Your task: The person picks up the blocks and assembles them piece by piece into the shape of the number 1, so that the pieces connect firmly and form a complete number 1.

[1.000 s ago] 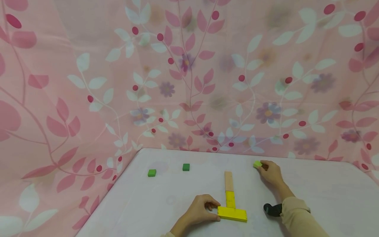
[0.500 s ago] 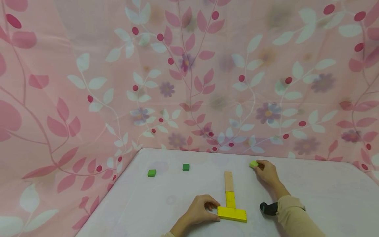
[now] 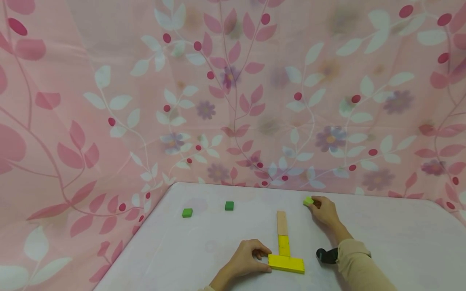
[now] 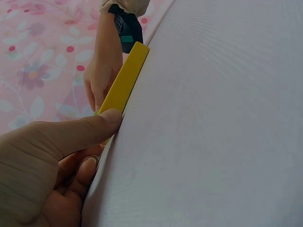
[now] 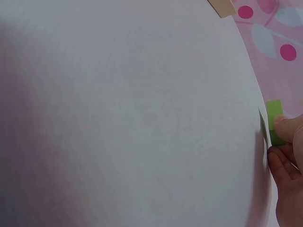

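Observation:
My left hand (image 3: 244,258) pinches the left end of a long yellow block (image 3: 286,264) between thumb and fingers at the front of the table. In the left wrist view the thumb presses along that yellow block's (image 4: 124,82) side. A shorter yellow block (image 3: 284,245) butts against its far side, and a plain wooden block (image 3: 282,223) continues the line away from me, making an upside-down T. Farther back on the right, my right hand (image 3: 325,211) pinches a small light green block (image 3: 308,201). The right wrist view shows the thumb on that green block (image 5: 274,111).
Two small green blocks, a mid-green one (image 3: 187,213) and a darker one (image 3: 229,206), lie at the back left of the white table (image 3: 174,258). A pink floral cloth (image 3: 233,101) hangs behind the table. A black wrist camera (image 3: 326,256) juts from the right sleeve.
My right hand has slid a little to the left with the light green block, nearer the far end of the wooden block. The left hand and the yellow blocks have stayed in place.

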Demonstrator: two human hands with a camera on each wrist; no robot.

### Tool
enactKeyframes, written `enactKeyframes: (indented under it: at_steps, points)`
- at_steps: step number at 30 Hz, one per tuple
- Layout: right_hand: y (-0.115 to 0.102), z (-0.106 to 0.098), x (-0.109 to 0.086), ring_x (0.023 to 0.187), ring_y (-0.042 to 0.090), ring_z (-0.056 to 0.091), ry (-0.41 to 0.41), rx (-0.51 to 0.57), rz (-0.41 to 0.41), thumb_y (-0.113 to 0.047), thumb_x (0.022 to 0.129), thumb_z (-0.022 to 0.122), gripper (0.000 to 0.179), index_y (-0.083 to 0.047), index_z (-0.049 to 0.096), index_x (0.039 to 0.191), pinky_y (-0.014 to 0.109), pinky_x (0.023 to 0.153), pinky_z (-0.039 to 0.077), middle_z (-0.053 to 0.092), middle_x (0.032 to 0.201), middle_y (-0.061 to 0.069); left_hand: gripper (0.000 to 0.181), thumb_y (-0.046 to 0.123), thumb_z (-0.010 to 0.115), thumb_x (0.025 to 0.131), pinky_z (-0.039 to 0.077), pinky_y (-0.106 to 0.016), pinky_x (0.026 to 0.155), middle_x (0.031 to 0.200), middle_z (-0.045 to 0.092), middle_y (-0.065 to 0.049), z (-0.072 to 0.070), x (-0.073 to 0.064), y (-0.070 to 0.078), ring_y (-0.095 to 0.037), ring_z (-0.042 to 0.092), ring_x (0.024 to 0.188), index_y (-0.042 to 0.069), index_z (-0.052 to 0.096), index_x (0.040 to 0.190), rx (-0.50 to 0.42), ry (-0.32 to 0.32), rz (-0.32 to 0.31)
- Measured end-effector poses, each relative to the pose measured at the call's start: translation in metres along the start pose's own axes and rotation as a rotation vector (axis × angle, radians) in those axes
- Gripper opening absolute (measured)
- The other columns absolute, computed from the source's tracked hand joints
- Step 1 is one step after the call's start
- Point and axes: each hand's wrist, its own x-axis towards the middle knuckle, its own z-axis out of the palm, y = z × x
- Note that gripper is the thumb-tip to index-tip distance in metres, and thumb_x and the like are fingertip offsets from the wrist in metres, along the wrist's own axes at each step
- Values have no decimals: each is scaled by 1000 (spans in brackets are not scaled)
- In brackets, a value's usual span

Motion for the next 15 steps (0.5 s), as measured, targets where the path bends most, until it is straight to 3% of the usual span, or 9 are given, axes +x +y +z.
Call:
enactKeyframes:
  at_steps: [15]
  points:
    - [-8,4,3,94,43,60,-25,24,-28,3,85,58,35,18,54,116,49,83,49,59,105,34,30,10,82,70,49,-17,68,86,65,10,1,0,-2,2,52,71,2,72,97,4,0,22]
